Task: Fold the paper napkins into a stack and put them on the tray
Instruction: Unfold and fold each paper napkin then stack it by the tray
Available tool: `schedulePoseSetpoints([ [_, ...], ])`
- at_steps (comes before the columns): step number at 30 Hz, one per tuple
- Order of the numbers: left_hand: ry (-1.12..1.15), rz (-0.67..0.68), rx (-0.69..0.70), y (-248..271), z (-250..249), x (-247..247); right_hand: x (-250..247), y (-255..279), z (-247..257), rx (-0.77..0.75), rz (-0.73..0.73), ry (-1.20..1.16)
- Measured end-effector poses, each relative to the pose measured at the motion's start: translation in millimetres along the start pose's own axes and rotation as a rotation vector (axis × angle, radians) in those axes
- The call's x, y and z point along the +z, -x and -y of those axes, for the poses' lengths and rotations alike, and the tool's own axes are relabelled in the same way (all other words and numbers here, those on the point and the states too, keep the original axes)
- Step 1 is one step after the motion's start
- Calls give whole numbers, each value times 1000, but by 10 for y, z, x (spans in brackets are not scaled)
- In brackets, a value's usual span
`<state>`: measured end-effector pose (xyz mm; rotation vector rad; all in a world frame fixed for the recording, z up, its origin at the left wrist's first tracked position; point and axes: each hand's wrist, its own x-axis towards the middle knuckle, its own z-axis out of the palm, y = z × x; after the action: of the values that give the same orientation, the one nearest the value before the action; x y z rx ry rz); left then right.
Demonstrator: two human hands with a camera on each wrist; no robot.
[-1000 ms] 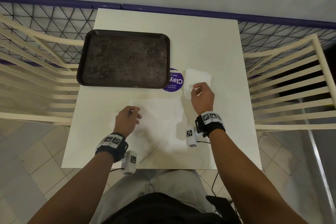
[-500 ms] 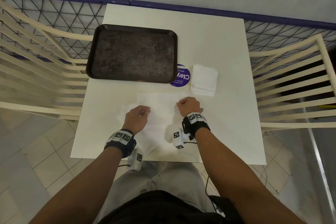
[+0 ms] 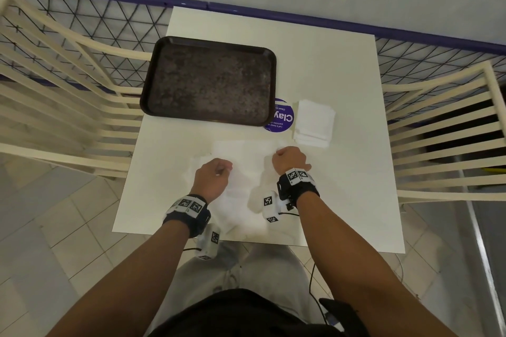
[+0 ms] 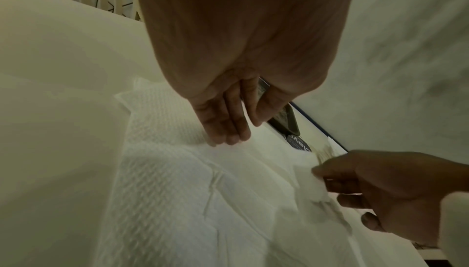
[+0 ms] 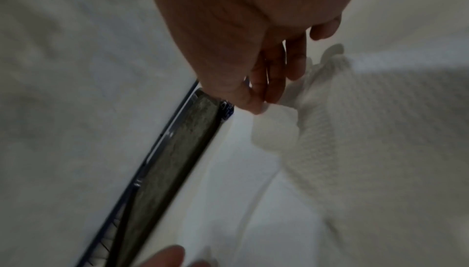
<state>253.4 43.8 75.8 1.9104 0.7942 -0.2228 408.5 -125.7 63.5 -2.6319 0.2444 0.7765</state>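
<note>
An unfolded napkin [image 3: 243,156] lies flat on the white table [image 3: 342,68] just in front of the person, its long axis running left to right, parallel to the near long edge of the dark tray [image 3: 210,81]. The left hand [image 3: 212,176] presses fingertips onto its left part, while the right hand [image 3: 290,159] pinches its right edge. A folded stack [image 3: 313,123] sits right of the tray, beside a purple sticker [image 3: 282,117].

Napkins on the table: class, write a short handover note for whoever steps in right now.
Left hand: fingers pressing the open napkin.
Right hand: pinching that napkin's right corner.
Folded stack lies on the table, right of the tray; nothing on the tray.
Done: some napkins folded.
Left: fold this one and the loose ones beneath it, stack them, move the stack onto the tray.
</note>
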Motion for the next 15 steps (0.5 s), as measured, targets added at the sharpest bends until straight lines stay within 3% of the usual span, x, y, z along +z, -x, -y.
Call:
schedulePoseSetpoints([
  [2,82,-11,-49,19,-36,8,-46,61,19,-45,18,-194],
  [4,207,76,-126,28,-95,51,-76,141,30,-43,60,-501],
  [8,572,259,-340,-29,-199,163,-45,372,12,114,342,-1067],
  [12,965,177,-382,-87,-216,176,31,516,-65,124,542,-1199],
  [15,1106,89,-391,-96,-205,122,112,559,-167,148,634,-1245],
])
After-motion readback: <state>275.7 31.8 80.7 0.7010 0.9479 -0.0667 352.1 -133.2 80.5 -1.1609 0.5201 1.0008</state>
